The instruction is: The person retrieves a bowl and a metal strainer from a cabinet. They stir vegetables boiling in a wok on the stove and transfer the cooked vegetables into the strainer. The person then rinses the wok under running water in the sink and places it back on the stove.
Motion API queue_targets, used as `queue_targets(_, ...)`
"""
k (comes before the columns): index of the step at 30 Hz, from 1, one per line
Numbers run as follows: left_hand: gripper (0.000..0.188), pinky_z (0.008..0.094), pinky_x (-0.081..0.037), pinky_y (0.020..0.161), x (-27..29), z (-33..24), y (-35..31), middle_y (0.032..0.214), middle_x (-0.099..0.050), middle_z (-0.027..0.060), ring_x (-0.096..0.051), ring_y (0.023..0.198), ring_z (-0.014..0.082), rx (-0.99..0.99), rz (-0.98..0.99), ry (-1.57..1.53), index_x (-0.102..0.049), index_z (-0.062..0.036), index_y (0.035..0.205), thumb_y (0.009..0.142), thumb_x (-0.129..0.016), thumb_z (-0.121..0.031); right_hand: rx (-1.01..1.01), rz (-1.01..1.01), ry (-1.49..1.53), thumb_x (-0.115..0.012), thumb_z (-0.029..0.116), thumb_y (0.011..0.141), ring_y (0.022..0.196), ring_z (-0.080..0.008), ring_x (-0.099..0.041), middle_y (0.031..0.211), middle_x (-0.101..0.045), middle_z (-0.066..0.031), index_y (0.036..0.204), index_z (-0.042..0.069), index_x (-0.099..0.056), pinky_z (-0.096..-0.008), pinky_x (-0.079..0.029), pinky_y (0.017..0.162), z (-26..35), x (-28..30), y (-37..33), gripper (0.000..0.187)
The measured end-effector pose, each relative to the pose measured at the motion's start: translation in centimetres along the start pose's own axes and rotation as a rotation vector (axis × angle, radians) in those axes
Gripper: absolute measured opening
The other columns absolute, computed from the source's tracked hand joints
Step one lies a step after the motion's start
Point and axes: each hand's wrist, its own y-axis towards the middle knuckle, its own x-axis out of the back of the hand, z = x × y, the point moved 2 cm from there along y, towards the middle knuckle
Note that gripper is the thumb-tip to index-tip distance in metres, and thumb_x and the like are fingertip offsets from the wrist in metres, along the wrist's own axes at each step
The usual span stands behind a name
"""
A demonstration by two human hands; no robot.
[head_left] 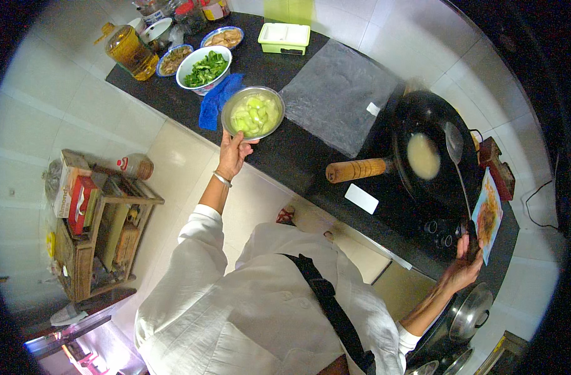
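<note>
The right hand (464, 267) is closed around the end of one long metal ladle (455, 164), whose thin handle runs away from the person so that its rounded bowl lies in the black wok (430, 140) over pale liquid. Further along the dark bench (298, 150), the left hand (232, 153) grips the rim of one shiny round steel bowl (253, 112) (full of smooth pale green pieces). Behind it stand three more filled bowls.

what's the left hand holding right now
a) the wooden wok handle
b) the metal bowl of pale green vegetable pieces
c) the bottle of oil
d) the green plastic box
b: the left hand grips the rim of the metal bowl of pale green vegetable pieces on the dark counter, while the wooden wok handle lies untouched to its right.
</note>
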Motion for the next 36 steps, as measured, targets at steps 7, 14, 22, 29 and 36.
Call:
queue_targets(7,0.055,0.0303,-0.056,0.054,-3.9,-1.5,-3.3,0.089,-0.062,0.0159,-0.063,0.063,0.0195,0.301,-0.218,0.310,-0.022,-0.0091,0.128,0.090,-0.047,-0.039,0.024,-0.067,-0.108,-0.040,0.026,0.091,0.091,-0.0352,-0.061,0.107,-0.055,-0.0231,0.117,-0.010,-0.046,-0.0372,-0.053,0.078,-0.2,0.7,-0.7,0.044)
queue_targets(14,0.077,0.0422,-0.053,0.075,-17.8,-1.7,-7.0,0.106,-0.057,0.0206,-0.061,0.092,0.0269,0.663,0.415,0.031,-0.036,0.0029,0.127,0.085,-0.034,-0.061,0.013,-0.080,-0.068,-0.042,0.019,0.091,0.073,-0.0317,-0.065,0.086,-0.060,-0.0239,0.108,-0.012,-0.051,-0.0360,-0.056,0.064,1.2,-1.5,-2.1,0.036)
queue_targets(22,0.062,0.0235,-0.053,0.058,-24.4,0.9,-4.3,0.090,-0.056,0.0113,-0.059,0.073,0.0158,1.223,0.817,-0.047,-0.040,0.0032,0.123,0.088,-0.042,-0.047,0.106,-0.152,-0.098,-0.046,0.013,0.092,0.071,-0.0255,-0.064,0.087,-0.062,-0.0169,0.103,-0.007,-0.057,-0.0350,-0.056,0.065,1.6,-2.3,-6.6,0.026)
queue_targets(29,0.036,0.0164,-0.034,0.035,-24.9,1.9,-4.1,0.067,-0.040,-0.0005,-0.039,0.046,0.0043,1.176,0.892,0.124,-0.041,0.0021,0.117,0.091,-0.044,-0.021,0.184,-0.250,0.116,-0.051,0.014,0.090,0.071,-0.0197,-0.064,0.089,-0.062,-0.0111,0.101,-0.004,-0.059,-0.0299,-0.056,0.063,0.8,-5.2,-12.3,0.023)
queue_targets(36,0.028,0.0196,-0.036,0.035,-22.5,-0.4,-4.1,0.067,-0.037,0.0012,-0.039,0.045,0.0062,1.317,0.989,-0.020,-0.035,0.0018,0.114,0.090,-0.041,-0.011,0.260,-0.260,0.109,-0.051,0.012,0.089,0.073,-0.0126,-0.063,0.081,-0.062,-0.0065,0.101,-0.003,-0.060,-0.0244,-0.054,0.063,1.6,-5.1,-18.0,0.021)
